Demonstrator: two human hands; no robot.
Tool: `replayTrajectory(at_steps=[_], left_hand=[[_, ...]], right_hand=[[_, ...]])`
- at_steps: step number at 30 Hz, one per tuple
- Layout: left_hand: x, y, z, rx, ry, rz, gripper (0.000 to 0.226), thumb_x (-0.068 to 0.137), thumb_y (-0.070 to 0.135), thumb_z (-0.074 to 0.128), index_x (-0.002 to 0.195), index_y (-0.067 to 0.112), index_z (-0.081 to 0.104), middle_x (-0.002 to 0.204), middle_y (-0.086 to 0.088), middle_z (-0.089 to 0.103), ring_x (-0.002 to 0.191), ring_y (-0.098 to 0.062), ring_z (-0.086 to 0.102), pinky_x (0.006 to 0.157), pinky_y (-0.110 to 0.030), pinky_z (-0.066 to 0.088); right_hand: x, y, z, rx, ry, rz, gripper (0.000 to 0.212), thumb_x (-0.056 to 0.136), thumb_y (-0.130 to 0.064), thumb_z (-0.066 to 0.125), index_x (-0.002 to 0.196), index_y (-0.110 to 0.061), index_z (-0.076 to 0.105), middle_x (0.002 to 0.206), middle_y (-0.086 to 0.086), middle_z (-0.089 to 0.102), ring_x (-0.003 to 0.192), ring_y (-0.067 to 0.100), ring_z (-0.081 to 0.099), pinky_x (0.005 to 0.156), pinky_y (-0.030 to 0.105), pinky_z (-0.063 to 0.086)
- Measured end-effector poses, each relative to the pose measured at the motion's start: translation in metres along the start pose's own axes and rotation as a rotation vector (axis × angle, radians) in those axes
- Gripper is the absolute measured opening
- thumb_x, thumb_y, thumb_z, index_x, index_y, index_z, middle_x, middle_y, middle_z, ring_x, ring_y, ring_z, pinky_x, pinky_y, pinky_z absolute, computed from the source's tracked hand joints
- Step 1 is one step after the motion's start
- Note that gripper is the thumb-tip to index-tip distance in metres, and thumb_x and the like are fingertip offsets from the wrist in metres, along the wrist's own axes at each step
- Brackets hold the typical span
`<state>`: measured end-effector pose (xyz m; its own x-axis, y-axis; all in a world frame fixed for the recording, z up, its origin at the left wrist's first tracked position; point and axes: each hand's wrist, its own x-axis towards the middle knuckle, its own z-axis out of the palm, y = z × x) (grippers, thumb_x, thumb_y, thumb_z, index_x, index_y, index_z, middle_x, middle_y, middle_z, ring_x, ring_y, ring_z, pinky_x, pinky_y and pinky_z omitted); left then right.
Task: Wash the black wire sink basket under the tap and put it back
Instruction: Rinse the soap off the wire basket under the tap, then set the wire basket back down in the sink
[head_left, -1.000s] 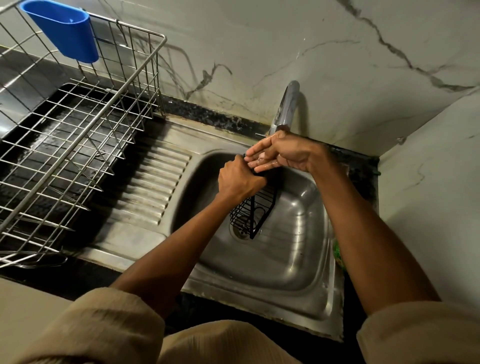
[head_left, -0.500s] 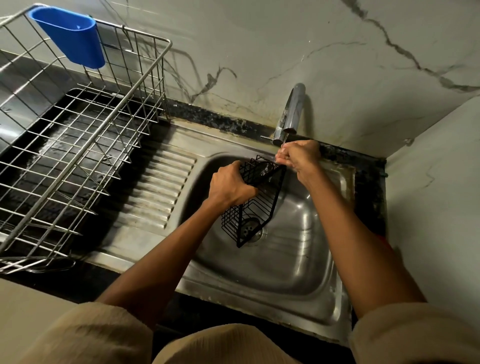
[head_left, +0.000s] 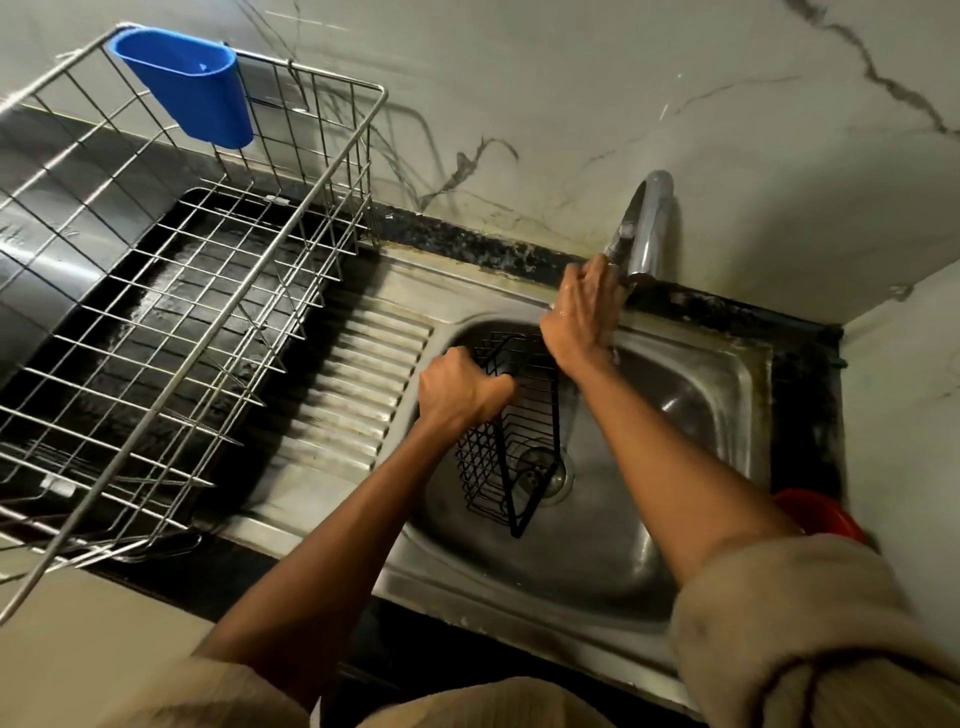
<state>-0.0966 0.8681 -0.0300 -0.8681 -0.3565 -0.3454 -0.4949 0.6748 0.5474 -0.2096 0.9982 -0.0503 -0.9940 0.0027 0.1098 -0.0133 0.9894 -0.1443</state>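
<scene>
Over the sink (head_left: 727, 374) drain, left hand (head_left: 460, 392) grips the black wire basket (head_left: 511, 457), tilted on edge. Right hand (head_left: 584, 306) reaches the tap (head_left: 647, 228), grasp unclear. Likely rinse ending; next: tap off, rehang basket.

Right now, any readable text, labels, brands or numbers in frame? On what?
None readable.
Blue plastic cup hung on the steel wire dish rack: one small embossed mark, too small to read.
Chrome tap, stainless steel sink, black wire sink basket: no visible markings.
</scene>
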Motion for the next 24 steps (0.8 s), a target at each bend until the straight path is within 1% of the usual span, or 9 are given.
replayTrajectory(at_steps=[2, 4, 9, 14, 16, 18, 20, 22, 24], left_hand=[[0.002, -0.004, -0.001, -0.028, -0.019, -0.005, 0.035, 0.07, 0.041, 0.076, 0.086, 0.011, 0.072, 0.077, -0.004, 0.073, 0.072, -0.019, 0.07, 0.061, -0.029, 0.059], [0.004, -0.007, -0.002, -0.049, -0.037, -0.001, 0.034, 0.071, 0.04, 0.077, 0.088, 0.011, 0.072, 0.078, -0.004, 0.074, 0.074, -0.021, 0.071, 0.065, -0.033, 0.062], [0.01, -0.011, -0.007, -0.06, -0.042, -0.005, 0.035, 0.066, 0.042, 0.075, 0.087, 0.014, 0.072, 0.076, -0.002, 0.072, 0.071, -0.019, 0.07, 0.065, -0.034, 0.062], [0.012, -0.016, -0.013, -0.078, -0.038, -0.025, 0.031, 0.067, 0.041, 0.073, 0.086, 0.018, 0.071, 0.072, 0.0, 0.07, 0.069, -0.018, 0.067, 0.063, -0.029, 0.059], [0.012, -0.018, -0.014, -0.105, -0.05, -0.031, 0.03, 0.066, 0.042, 0.073, 0.084, 0.019, 0.071, 0.071, 0.001, 0.07, 0.068, -0.018, 0.068, 0.059, -0.027, 0.056], [0.011, -0.019, -0.016, -0.132, -0.054, -0.045, 0.03, 0.064, 0.043, 0.073, 0.081, 0.018, 0.071, 0.069, 0.001, 0.07, 0.067, -0.018, 0.068, 0.06, -0.027, 0.057], [0.008, -0.016, -0.016, -0.16, -0.039, -0.056, 0.029, 0.064, 0.041, 0.074, 0.078, 0.016, 0.07, 0.069, 0.0, 0.07, 0.066, -0.018, 0.067, 0.061, -0.028, 0.058], [0.004, -0.014, -0.017, -0.178, -0.018, -0.065, 0.028, 0.066, 0.039, 0.074, 0.079, 0.015, 0.07, 0.068, 0.001, 0.069, 0.067, -0.019, 0.066, 0.057, -0.024, 0.05], [-0.001, -0.012, -0.02, -0.218, -0.007, -0.08, 0.028, 0.069, 0.038, 0.077, 0.084, 0.016, 0.067, 0.07, 0.004, 0.065, 0.071, -0.017, 0.063, 0.055, -0.022, 0.04]], right_hand=[[0.007, -0.007, -0.002, -0.056, -0.006, 0.102, 0.069, 0.077, -0.018, 0.075, 0.137, -0.009, 0.043, 0.146, 0.021, 0.036, 0.123, 0.034, 0.046, 0.106, 0.046, 0.039], [0.013, -0.014, -0.003, -0.04, 0.047, 0.194, 0.068, 0.077, -0.017, 0.076, 0.135, -0.007, 0.042, 0.144, 0.02, 0.039, 0.122, 0.034, 0.046, 0.102, 0.047, 0.043], [0.024, -0.026, -0.011, 0.119, 0.082, 0.426, 0.082, 0.082, -0.02, 0.075, 0.148, -0.002, 0.03, 0.151, 0.019, 0.036, 0.13, 0.032, 0.044, 0.105, 0.041, 0.04], [0.019, -0.03, -0.015, 0.296, 0.209, 0.535, 0.056, 0.097, -0.019, 0.057, 0.144, 0.001, 0.036, 0.149, 0.02, 0.042, 0.135, 0.036, 0.04, 0.11, 0.042, 0.037], [0.025, -0.021, -0.01, 0.45, 0.265, 0.645, 0.043, 0.103, -0.023, 0.046, 0.138, 0.001, 0.045, 0.146, 0.021, 0.046, 0.135, 0.035, 0.039, 0.105, 0.036, 0.036], [0.032, -0.009, -0.003, 0.55, 0.286, 0.736, 0.042, 0.104, -0.027, 0.041, 0.135, 0.0, 0.05, 0.144, 0.019, 0.046, 0.132, 0.032, 0.04, 0.097, 0.03, 0.031], [0.031, 0.0, 0.005, 0.623, 0.25, 0.742, 0.045, 0.103, -0.029, 0.043, 0.135, 0.002, 0.05, 0.142, 0.017, 0.046, 0.129, 0.03, 0.044, 0.092, 0.026, 0.029], [0.017, 0.007, 0.013, 0.711, 0.174, 0.741, 0.043, 0.099, -0.03, 0.054, 0.128, 0.001, 0.053, 0.132, 0.015, 0.054, 0.121, 0.028, 0.052, 0.088, 0.023, 0.037], [-0.004, 0.019, 0.029, 0.704, 0.028, 0.709, 0.034, 0.094, -0.032, 0.06, 0.109, -0.002, 0.066, 0.115, 0.017, 0.067, 0.109, 0.031, 0.063, 0.087, 0.032, 0.05]])
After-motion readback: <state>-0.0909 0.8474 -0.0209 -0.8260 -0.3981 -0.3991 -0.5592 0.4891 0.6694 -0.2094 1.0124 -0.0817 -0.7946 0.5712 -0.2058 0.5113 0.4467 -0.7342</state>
